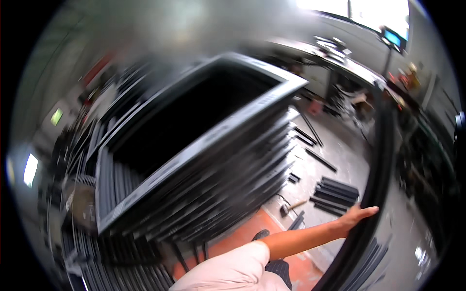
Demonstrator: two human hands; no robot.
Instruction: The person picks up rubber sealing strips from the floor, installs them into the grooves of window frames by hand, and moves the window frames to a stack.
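Observation:
From the lower edge my left arm, in a pale pink short sleeve, reaches across to the right. My left hand (357, 218) is closed around a long black profile bar (376, 169), with one digit lying over its face. The bar stands steeply, running from the bench at the upper right down to the lower edge, and looks bent by the lens. Part of the grip is hidden behind the bar. My right hand does not show. Left of the arm rises a tall stack of dark rectangular frames (189, 157), its side smeared by motion.
On the pale floor lie short black bars (335, 194), a hammer (293, 207) and more loose lengths (371, 262). Orange-red sheeting (233, 242) lies beneath me. A workbench (359, 72) with a small screen (392, 38) runs along the far right. A round fan (80, 203) stands left of the stack.

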